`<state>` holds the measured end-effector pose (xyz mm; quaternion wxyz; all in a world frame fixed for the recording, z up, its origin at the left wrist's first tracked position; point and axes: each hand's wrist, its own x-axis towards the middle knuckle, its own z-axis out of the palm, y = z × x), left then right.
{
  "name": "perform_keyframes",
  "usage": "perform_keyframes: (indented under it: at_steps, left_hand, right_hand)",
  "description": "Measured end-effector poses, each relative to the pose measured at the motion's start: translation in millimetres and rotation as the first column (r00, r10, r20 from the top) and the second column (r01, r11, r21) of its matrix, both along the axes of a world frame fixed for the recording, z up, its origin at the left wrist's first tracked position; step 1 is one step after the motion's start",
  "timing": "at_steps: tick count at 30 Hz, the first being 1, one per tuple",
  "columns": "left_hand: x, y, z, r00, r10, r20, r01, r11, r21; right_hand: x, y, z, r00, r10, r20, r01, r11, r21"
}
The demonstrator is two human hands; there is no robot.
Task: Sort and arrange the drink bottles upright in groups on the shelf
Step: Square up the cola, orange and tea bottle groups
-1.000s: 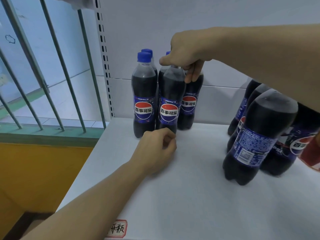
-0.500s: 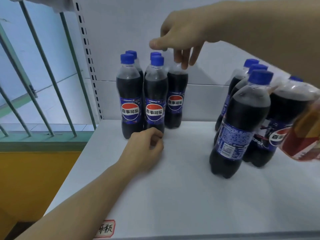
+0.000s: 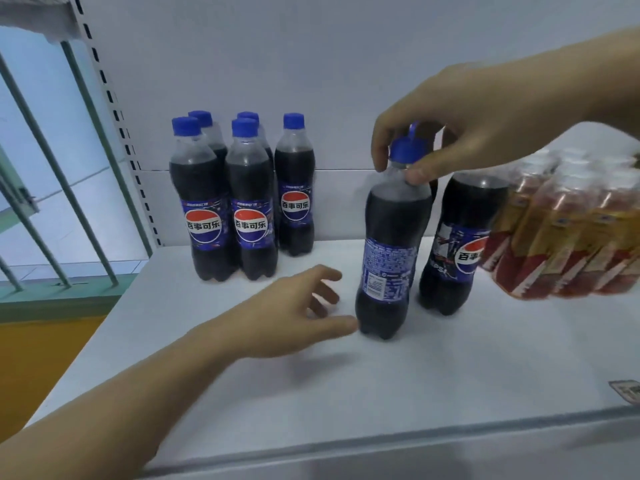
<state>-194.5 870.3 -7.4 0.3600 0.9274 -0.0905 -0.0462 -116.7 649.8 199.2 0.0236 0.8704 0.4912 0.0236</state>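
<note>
Mid-sort on the white shelf (image 3: 346,393): cola bottle (image 3: 389,251) upright near the middle, label turned away, blue cap pinched by right hand (image 3: 460,129) from above. To its left, grouped against the back wall, five matching cola bottles (image 3: 242,202) already standing in a tidy cluster. Just behind and right of the gripped bottle, more loose cola bottles (image 3: 457,244), apparently awaiting transfer. Farther right, wrapped pack of amber drinks (image 3: 568,230), seemingly unsorted. Left hand (image 3: 287,317) low beside the gripped bottle's base, fingers spread and relaxed, gripping nothing, thumb tip at or near the base.
</note>
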Motion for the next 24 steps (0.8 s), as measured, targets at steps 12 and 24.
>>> perform_keyframes:
  at_steps: [12, 24]
  left_hand:
    - [-1.0, -46.3, -6.5, 0.967, 0.245, 0.063, -0.175, 0.827, -0.534]
    - [-14.2, -37.5, -5.2, 0.863, 0.428, -0.269, -0.450, 0.410, -0.793]
  right_hand:
    - [-2.3, 7.4, -7.7, 0.997, -0.053, 0.052, 0.035, 0.953, 0.301]
    - [17.9, 80.3, -9.2, 0.989, -0.104, 0.106, 0.035, 0.858, 0.512]
